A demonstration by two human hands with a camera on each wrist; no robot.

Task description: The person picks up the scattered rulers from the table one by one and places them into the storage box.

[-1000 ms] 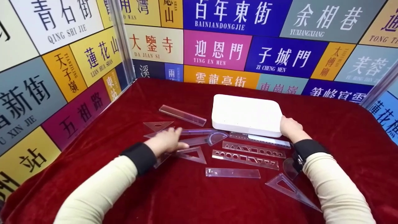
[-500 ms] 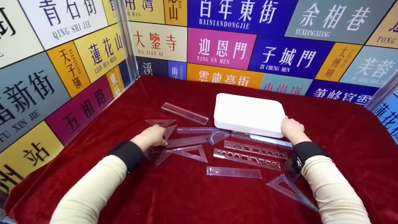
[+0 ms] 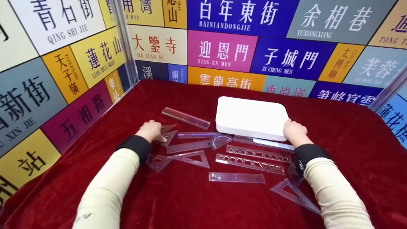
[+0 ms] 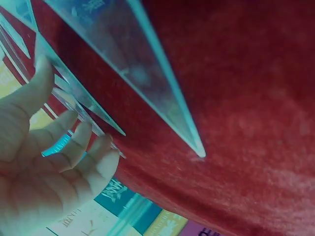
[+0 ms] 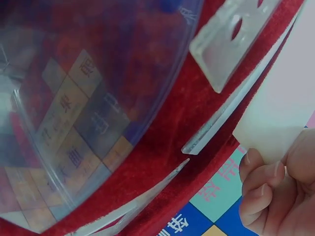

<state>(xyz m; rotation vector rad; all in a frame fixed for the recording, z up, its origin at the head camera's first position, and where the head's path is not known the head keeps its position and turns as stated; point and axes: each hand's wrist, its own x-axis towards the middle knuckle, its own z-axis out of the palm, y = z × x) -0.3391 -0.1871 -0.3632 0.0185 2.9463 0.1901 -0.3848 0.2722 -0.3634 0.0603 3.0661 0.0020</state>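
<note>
My left hand is at the upper left group of clear set squares, its fingers right at a set square. In the left wrist view, the thumb and loosely bent fingers of that hand are spread apart beside the thin edge of a set square. With my right hand I grip the near right corner of a white rounded box. The right wrist view shows the fingers curled at the corner of the white box.
Clear rulers and stencil rulers lie scattered on the red cloth. A protractor overlaps a long ruler. Another set square lies by the right forearm. Sign-covered walls stand behind and at the left.
My left hand has drawn back left from over the middle rulers to the upper left set squares. The right hand keeps its grip on the white box, which stays in place.
</note>
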